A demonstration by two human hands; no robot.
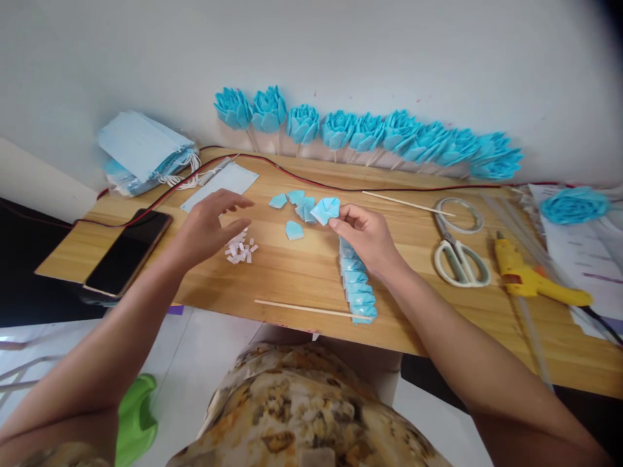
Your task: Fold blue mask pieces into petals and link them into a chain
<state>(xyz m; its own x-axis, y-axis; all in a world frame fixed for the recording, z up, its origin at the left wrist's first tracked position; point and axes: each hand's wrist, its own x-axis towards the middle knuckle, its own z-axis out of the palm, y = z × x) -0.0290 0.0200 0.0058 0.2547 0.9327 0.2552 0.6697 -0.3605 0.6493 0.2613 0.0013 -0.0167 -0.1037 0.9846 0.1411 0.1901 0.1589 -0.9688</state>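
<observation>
My right hand (366, 235) pinches a folded light-blue petal piece (325, 210) between thumb and fingertips above the wooden board (292, 272). My left hand (210, 224) hovers with its fingers spread and nothing in it, just above a small heap of white tape bits (239, 250). Several loose blue petals (294, 206) lie between the hands. A row of stacked folded petals (357, 285) runs under my right wrist toward a thin wooden stick (306, 310) near the board's front edge.
Several finished blue paper roses (370, 133) lean on the wall. A stack of blue face masks (141, 152) and a phone (129, 251) lie at left. Scissors (460, 259), a tape roll (460, 214), a yellow glue gun (535, 279) and another rose (574, 204) are at right. A red cable (311, 183) crosses the back.
</observation>
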